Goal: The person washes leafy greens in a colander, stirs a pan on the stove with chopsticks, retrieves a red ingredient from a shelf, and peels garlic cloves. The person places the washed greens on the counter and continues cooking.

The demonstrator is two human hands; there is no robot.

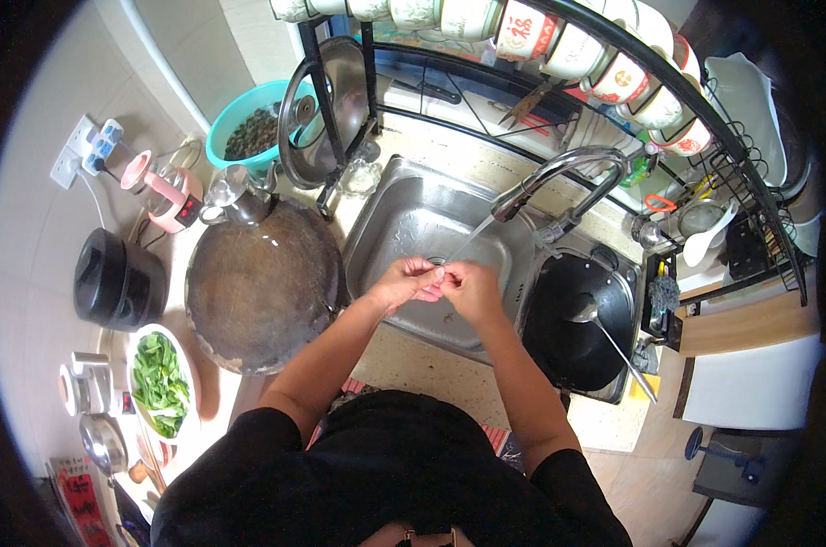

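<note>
My left hand (pixel 407 282) and my right hand (pixel 473 290) meet over the stainless-steel sink (pixel 378 236), fingertips pinched close together. Whether something small is between the fingers is hidden. A thin stream of water (pixel 476 234) runs from the chrome faucet (pixel 512 202) and falls just beyond my fingers, near the drain (pixel 438 260). Below my right hand, a small brownish scrap (pixel 448 318) lies on the basin floor.
Right of the sink sits a black wok (pixel 556 335) with a metal ladle (pixel 611 335). On the left are a round wooden chopping board (pixel 262 294), a bowl of leafy greens (pixel 159 383) and a turquoise basin (pixel 224 130). A black rack (pixel 734 171) with cups arches behind.
</note>
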